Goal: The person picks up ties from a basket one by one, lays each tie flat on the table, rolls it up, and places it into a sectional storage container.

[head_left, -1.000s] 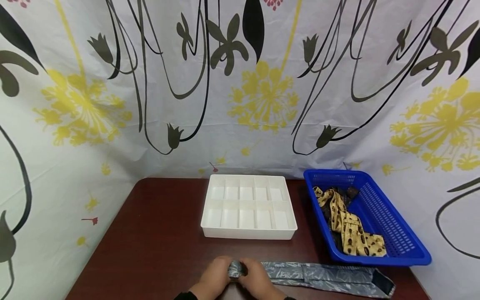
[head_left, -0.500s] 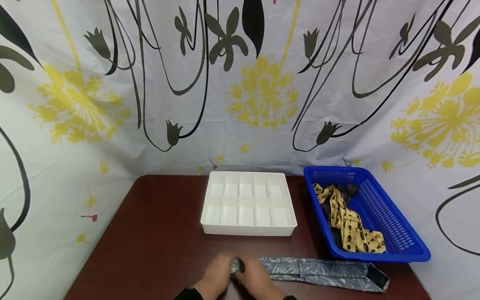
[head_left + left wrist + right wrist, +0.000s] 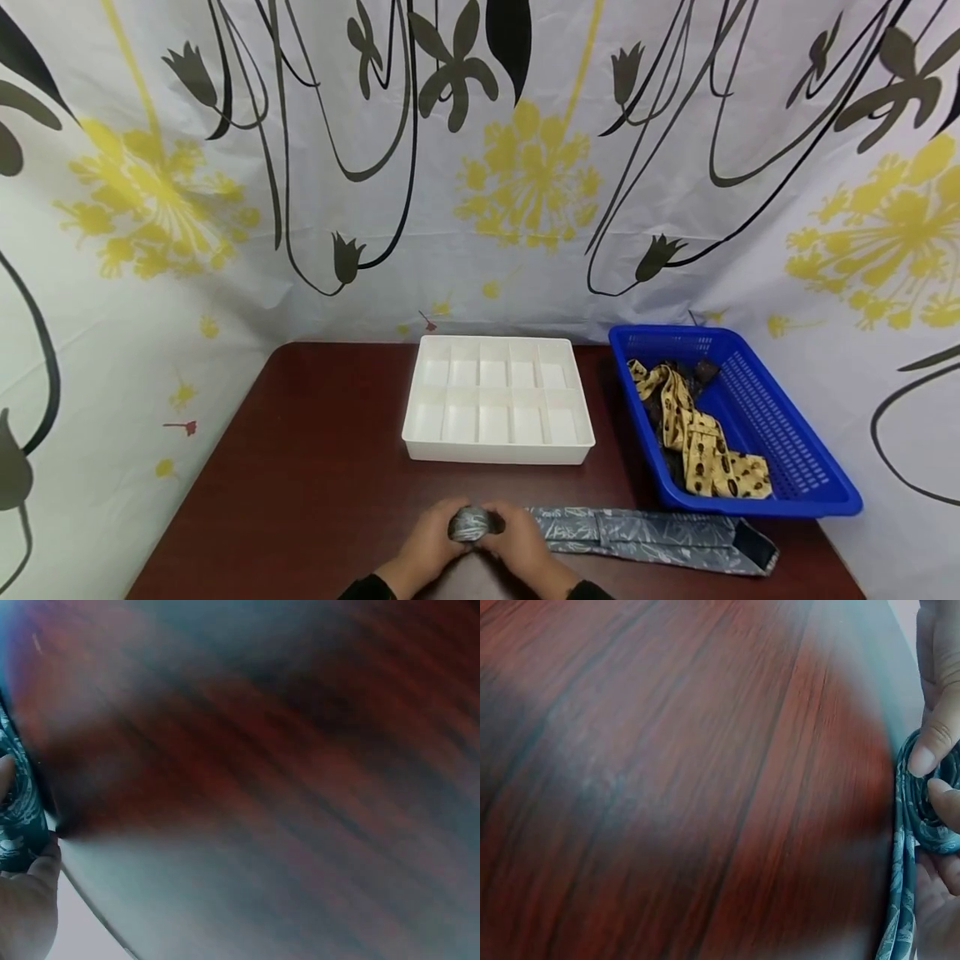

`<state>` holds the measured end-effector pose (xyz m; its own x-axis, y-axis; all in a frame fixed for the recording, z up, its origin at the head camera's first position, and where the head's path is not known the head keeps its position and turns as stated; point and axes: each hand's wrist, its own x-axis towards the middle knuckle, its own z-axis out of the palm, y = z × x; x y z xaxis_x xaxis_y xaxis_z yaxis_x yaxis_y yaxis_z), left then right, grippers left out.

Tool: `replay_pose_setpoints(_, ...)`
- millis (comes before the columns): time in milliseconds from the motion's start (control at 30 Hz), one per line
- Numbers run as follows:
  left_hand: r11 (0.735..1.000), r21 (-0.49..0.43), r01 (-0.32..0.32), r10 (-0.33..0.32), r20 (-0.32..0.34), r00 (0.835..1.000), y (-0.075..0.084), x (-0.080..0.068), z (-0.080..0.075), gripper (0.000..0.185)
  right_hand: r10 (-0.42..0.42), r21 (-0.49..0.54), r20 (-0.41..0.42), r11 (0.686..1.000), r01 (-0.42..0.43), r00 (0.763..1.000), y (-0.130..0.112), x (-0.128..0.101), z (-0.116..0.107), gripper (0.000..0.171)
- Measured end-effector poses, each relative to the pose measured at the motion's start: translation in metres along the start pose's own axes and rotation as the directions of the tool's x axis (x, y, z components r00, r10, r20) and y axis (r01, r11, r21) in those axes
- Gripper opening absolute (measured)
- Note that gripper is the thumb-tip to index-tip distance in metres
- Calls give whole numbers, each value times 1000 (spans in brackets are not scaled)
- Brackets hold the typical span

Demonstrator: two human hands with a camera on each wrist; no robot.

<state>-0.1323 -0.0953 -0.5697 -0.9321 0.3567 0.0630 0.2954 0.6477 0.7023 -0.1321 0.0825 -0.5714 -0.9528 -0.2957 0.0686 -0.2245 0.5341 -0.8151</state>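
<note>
A grey-blue patterned necktie (image 3: 660, 537) lies along the table in front of me, its wide end with dark lining at the right. Its left part is wound into a roll (image 3: 471, 523). My left hand (image 3: 432, 537) grips the roll from the left, and my right hand (image 3: 519, 542) holds it from the right. The right wrist view shows the coiled layers (image 3: 909, 780) edge-on, with a thumb and fingertip pressed against them. In the left wrist view, fingers hold the patterned side of the roll (image 3: 19, 825) at the left edge.
Behind the hands stands a white tray (image 3: 498, 452) divided into several compartments. A blue basket (image 3: 795, 450) at the right holds a yellow spotted necktie (image 3: 705, 454) and dark cloth. The dark red table (image 3: 300, 467) meets a flower-printed curtain (image 3: 420, 208).
The necktie's wide end has been drawn slightly left. The hands have shifted around the roll, and more of its rounded side shows between them. The head view has tilted a little.
</note>
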Motion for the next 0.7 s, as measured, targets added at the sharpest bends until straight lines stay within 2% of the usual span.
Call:
replay_pose_setpoints(100, 999, 37, -22, 22, -8, 1000, 0, 2, -1, 42, -12, -27, -5, 1000, 11, 1000, 0, 1, -2, 40)
replay_pose_setpoints(267, 979, 199, -41, 37, 21, 999, 8, 9, -2, 27, -26, -129, -8, 991, 25, 1000, -2, 4, -5, 39)
replay_pose_setpoints(433, 938, 345, 4, -36, 88, 995, 21, 15, -7, 26, -37, -231, 53, 972, 48, 998, -13, 4, -7, 44)
replay_pose_setpoints(567, 916, 398, 54, -121, 147, 982, 30, 15, -10, 24, -47, -332, 100, 940, 78, 994, -23, 1, -8, 49)
replay_pose_setpoints(700, 899, 436, 39, -114, 147, 983, 31, 13, -8, 18, -48, -381, 109, 921, 87, 993, -29, -1, -7, 42)
